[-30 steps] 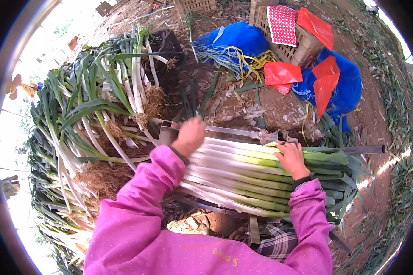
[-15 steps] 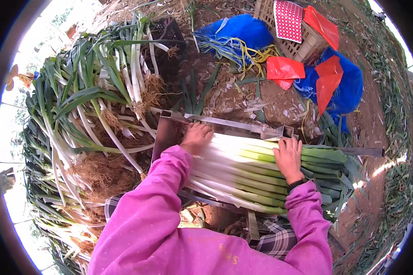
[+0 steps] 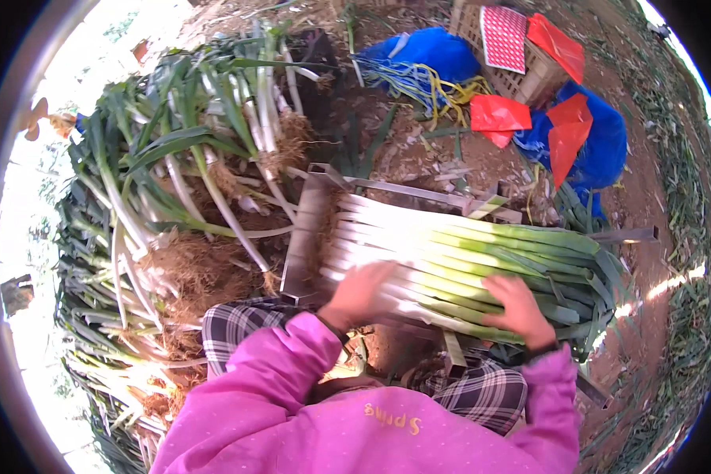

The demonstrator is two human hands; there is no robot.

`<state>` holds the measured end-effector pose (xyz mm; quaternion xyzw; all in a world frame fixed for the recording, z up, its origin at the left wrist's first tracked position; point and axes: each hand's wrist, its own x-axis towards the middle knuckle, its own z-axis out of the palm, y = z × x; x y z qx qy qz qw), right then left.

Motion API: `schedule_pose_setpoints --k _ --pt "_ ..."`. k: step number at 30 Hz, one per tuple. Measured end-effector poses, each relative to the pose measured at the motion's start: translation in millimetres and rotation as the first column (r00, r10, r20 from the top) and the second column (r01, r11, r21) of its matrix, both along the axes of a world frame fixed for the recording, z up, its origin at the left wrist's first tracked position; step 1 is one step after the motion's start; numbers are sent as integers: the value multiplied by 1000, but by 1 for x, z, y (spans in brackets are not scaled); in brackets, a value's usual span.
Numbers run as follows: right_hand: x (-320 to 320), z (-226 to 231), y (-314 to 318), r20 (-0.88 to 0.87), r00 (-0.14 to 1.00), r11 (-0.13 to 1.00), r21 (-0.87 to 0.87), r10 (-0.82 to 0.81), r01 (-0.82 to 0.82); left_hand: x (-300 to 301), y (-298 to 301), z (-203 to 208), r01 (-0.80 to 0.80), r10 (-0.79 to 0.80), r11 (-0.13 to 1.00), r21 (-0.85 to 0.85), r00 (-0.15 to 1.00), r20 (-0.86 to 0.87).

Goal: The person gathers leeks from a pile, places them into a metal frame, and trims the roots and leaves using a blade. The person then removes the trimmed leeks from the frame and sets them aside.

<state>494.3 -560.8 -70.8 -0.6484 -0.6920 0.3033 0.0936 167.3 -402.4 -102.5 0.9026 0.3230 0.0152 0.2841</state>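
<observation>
A layer of trimmed leeks (image 3: 450,268) lies side by side in a metal frame (image 3: 312,229). White ends point left against the frame's end plate, and green leaves hang out on the right. My left hand (image 3: 359,294), slightly blurred, is at the near edge of the white stems, fingers stretched out over them. My right hand (image 3: 520,310) is at the near edge of the green part, its fingers apart and next to the leaves. Neither hand grips anything that I can see. Whether the left fingertips press on the stems is hard to make out.
A big heap of untrimmed leeks (image 3: 189,174) with roots fills the left side. Beyond the frame lie blue net bags (image 3: 434,54), a beige crate (image 3: 529,79) and red plastic sheets (image 3: 499,117). Leaf scraps litter the soil (image 3: 419,166). My plaid-covered knees flank the frame's near side.
Both hands have moved from the far edge of the leeks to the near edge. The far stems and end plate are now uncovered. The view has shifted slightly.
</observation>
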Motion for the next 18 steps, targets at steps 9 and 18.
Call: schedule_pose_setpoints --k 9,18 --pt "-42 -1 -81 242 934 907 391 -264 156 -29 5 -17 16 -74 963 271 976 205" --pt "0 62 -17 436 865 904 425 -249 46 -115 121 160 -54 100 980 189 965 -244"
